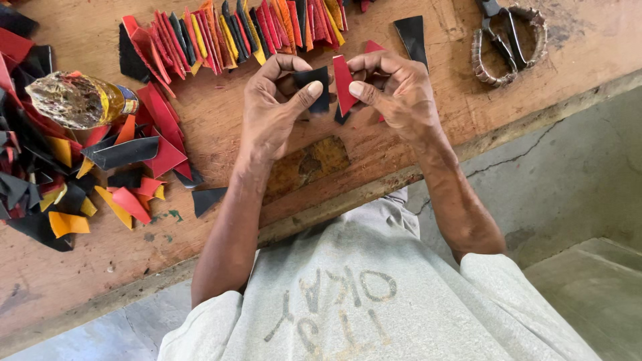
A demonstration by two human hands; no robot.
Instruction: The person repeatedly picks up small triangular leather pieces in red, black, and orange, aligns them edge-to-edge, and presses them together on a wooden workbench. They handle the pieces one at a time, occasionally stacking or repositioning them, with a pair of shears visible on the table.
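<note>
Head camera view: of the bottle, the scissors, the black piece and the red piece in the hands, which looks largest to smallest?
1. Bottle, lying among scraps.
2. Scissors, partly cut off by the frame edge, so this rank is unsure.
3. Red piece in the right hand and black piece in the left hand look alike.

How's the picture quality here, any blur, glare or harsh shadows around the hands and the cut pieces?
Head view: soft even daylight, faint shadows under the left hand and right hand; black piece and red piece sharp; glare only on the bottle; wide-lens bending at edges.
</note>
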